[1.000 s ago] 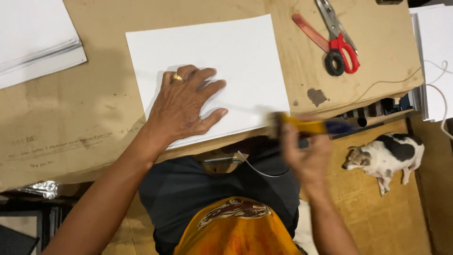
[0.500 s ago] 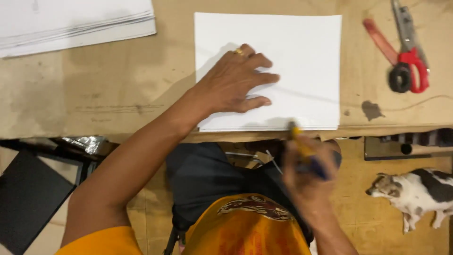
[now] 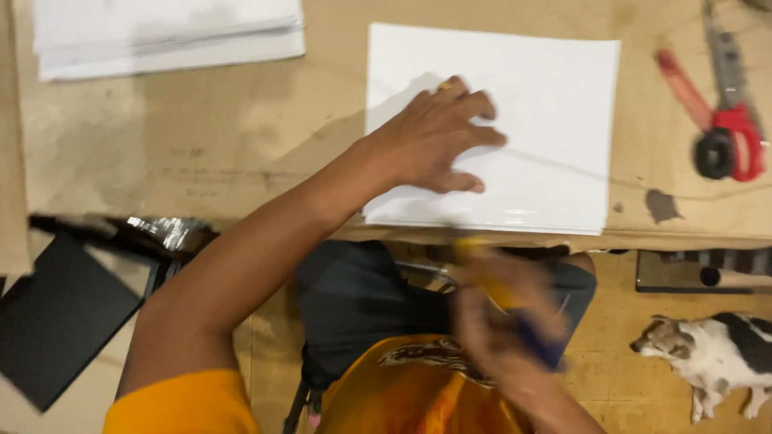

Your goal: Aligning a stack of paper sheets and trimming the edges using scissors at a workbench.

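Note:
My left hand point(image 3: 438, 137) lies flat with spread fingers on a white sheet of paper point(image 3: 547, 96) that rests on a brown cardboard-covered table point(image 3: 209, 137). A ring shows on one finger. My right hand point(image 3: 507, 317) is below the table's front edge, blurred, closed around a yellow and blue tool point(image 3: 523, 317) whose kind I cannot tell. The sheet's near edge runs along the table's front edge.
A stack of white paper point(image 3: 161, 32) lies at the back left. Red-handled scissors point(image 3: 728, 133) lie at the right. A white, black and brown dog point(image 3: 712, 350) lies on the floor at the lower right. A black panel point(image 3: 56, 317) is at the lower left.
The view has shifted, so the sheet and scissors sit further right. My right hand with the tool has dropped lower, away from the table edge. My left hand stays on the sheet.

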